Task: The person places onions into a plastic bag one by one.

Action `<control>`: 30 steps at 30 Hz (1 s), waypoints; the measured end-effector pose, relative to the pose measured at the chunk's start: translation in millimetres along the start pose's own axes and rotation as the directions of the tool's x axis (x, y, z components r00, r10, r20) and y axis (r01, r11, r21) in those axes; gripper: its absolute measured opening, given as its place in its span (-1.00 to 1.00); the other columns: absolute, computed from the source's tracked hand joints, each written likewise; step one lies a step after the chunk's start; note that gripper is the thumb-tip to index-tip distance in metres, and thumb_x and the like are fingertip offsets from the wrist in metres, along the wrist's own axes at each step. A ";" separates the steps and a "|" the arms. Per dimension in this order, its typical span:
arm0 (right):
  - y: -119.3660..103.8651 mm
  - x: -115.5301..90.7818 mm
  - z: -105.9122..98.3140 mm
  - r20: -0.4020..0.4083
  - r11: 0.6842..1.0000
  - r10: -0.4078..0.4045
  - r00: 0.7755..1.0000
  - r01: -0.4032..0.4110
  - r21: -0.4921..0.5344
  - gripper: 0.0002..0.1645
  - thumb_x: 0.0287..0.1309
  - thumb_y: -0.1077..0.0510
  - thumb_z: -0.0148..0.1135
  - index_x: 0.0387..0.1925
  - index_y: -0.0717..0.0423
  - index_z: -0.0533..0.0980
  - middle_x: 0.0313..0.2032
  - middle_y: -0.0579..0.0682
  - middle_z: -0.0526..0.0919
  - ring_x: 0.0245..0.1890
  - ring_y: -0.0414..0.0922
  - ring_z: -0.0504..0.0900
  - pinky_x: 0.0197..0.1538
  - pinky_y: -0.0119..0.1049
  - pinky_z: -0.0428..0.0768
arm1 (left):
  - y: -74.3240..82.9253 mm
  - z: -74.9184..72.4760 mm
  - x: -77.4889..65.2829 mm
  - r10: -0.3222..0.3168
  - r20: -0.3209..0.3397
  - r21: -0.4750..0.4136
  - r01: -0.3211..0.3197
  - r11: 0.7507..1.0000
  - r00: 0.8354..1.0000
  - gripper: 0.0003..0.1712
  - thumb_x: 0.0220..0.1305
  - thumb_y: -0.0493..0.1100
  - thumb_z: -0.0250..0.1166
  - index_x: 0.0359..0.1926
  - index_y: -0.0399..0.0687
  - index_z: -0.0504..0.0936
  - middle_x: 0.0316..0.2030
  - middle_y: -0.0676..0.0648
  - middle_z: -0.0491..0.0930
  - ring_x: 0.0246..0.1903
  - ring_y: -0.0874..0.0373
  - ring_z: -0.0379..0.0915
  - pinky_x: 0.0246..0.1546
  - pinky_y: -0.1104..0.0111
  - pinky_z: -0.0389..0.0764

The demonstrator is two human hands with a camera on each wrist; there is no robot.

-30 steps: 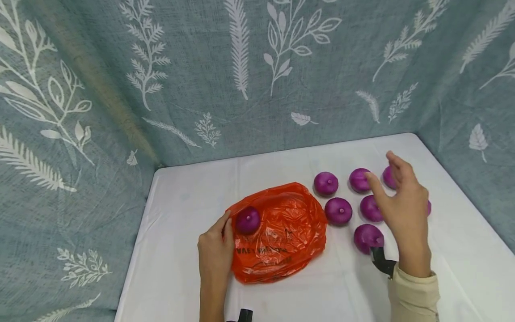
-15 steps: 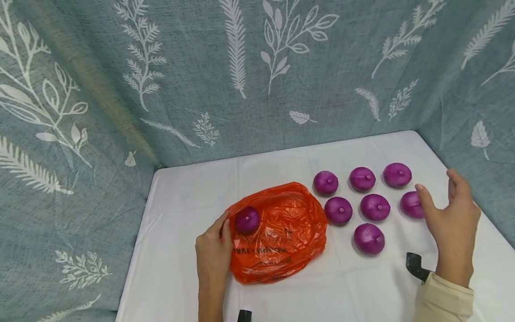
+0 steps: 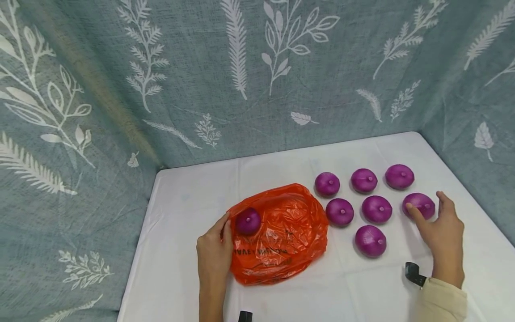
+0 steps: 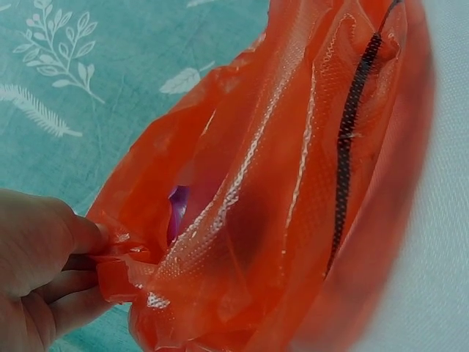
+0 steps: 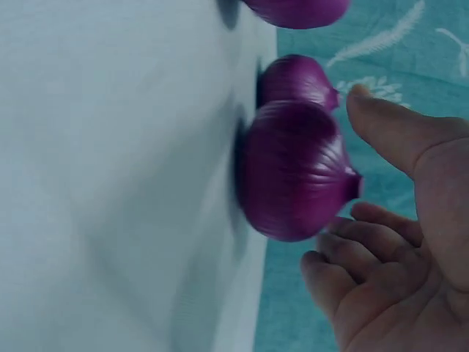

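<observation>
My left hand (image 3: 214, 252) pinches the left edge of an orange-red plastic bag (image 3: 293, 228) that lies on the table with dark print on it. Just inside that edge a purple onion (image 3: 248, 221) shows; in the left wrist view only a sliver of purple (image 4: 177, 213) peeks through the folds. Over on the right, my right hand (image 3: 444, 237) reaches toward the rightmost purple onion (image 3: 422, 203), thumb and fingers spread to either side of it. From the right wrist, the onion (image 5: 289, 172) sits on the white surface with its stem end toward the palm, fingers apart from a firm grip.
Several more onions, among them a front one (image 3: 370, 241) and a back one (image 3: 399, 176), stand in loose rows between bag and right hand. The white table (image 3: 181, 214) is backed by a blue-green leaf-print curtain (image 3: 257, 112). Black camera mounts stick out at both wrists.
My right hand first swung right from above the onions, then came back slightly left and down to the rightmost onion. The left hand and bag have stayed in place.
</observation>
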State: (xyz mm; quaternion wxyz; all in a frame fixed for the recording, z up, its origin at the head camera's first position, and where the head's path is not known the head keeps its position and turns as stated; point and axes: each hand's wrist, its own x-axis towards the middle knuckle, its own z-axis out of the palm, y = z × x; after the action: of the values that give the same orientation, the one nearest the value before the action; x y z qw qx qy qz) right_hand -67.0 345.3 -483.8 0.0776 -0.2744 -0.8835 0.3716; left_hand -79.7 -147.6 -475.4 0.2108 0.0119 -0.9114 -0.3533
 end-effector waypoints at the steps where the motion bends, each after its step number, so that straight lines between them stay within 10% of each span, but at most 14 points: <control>1: 1.7 0.2 1.7 0.009 1.000 -0.001 1.000 0.001 -0.004 0.18 0.44 -0.29 0.24 0.69 0.22 -0.12 0.57 0.46 0.03 0.55 0.45 0.07 0.48 0.39 0.15 | -0.1 0.1 -0.2 -0.002 0.003 0.000 0.002 1.000 1.000 -0.64 0.49 -0.28 0.34 0.23 -0.24 0.72 0.04 -0.29 0.75 -0.01 -0.16 0.75 -0.11 0.05 0.75; 30: 11.8 5.6 13.7 -0.089 0.996 0.055 0.995 -0.048 0.073 0.12 0.31 -0.16 0.46 0.62 0.29 0.14 0.52 0.37 0.27 0.53 0.27 0.27 0.51 0.12 0.25 | 4.4 -0.8 0.5 -0.023 0.021 0.002 0.023 1.000 1.000 -0.63 0.50 -0.25 0.33 0.26 -0.21 0.70 0.10 -0.27 0.73 -0.19 -0.09 0.79 -0.25 0.15 0.78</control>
State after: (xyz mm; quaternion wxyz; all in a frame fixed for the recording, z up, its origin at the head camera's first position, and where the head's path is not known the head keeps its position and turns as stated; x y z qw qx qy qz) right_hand -71.3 346.6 -502.2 0.1175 -0.3107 -0.8581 0.3916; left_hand -79.3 -144.9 -471.8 0.1973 0.0187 -0.9136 -0.3550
